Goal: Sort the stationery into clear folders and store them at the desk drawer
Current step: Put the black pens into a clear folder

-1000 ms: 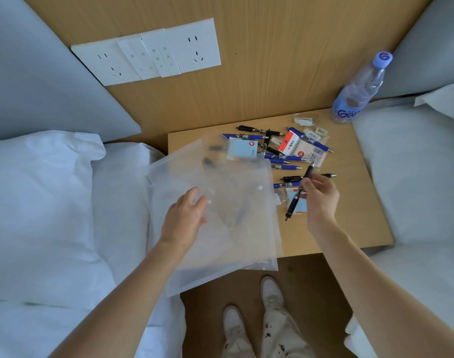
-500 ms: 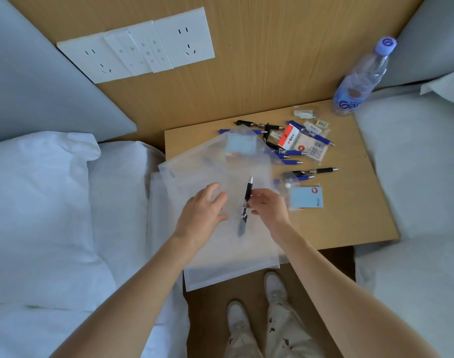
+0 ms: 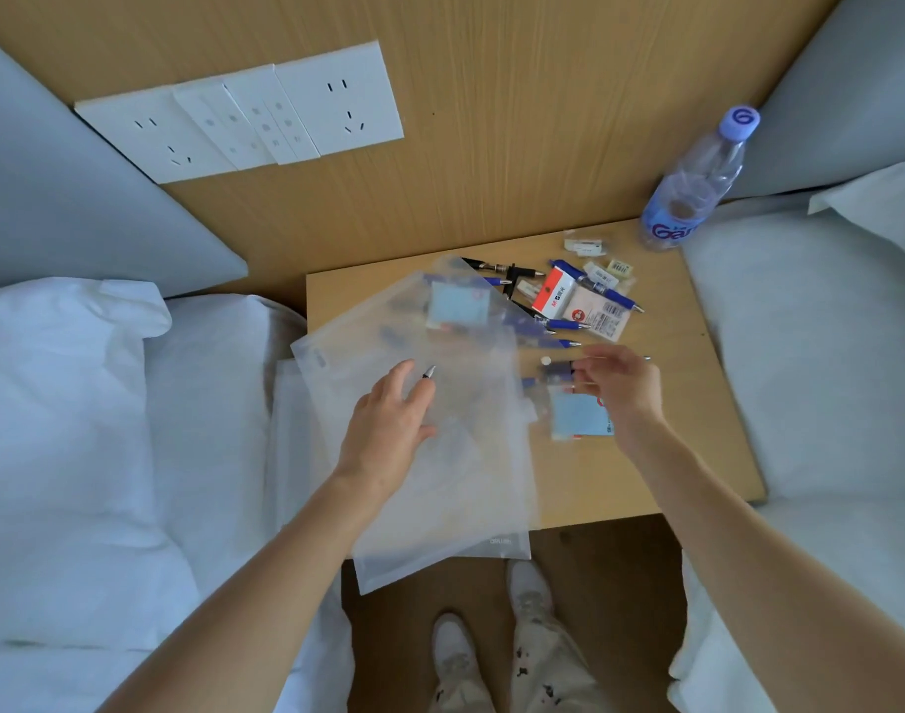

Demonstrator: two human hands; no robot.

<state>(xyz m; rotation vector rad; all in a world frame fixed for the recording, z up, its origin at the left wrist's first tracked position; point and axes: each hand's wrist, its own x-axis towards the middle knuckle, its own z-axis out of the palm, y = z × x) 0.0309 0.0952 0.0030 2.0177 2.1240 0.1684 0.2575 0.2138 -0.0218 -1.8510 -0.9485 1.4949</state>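
wooden nightstand (image 3: 697, 455) | white beds either side | socket panel (image 3: 244, 126)

Both forearms bare to frame edge, no sleeves visible. No watch, bracelet or ring seen on left hand (image 3: 388, 424) or right hand (image 3: 620, 388). Fingernails short, unpainted where visible; right fingers motion-blurred. Trousers (image 3: 543, 666) light beige, loose, scattered small dark specks or print. Shoes: left shoe (image 3: 453, 645) and right shoe (image 3: 530, 591), white or off-white, rounded toes, low-cut; lacing too blurred to tell.
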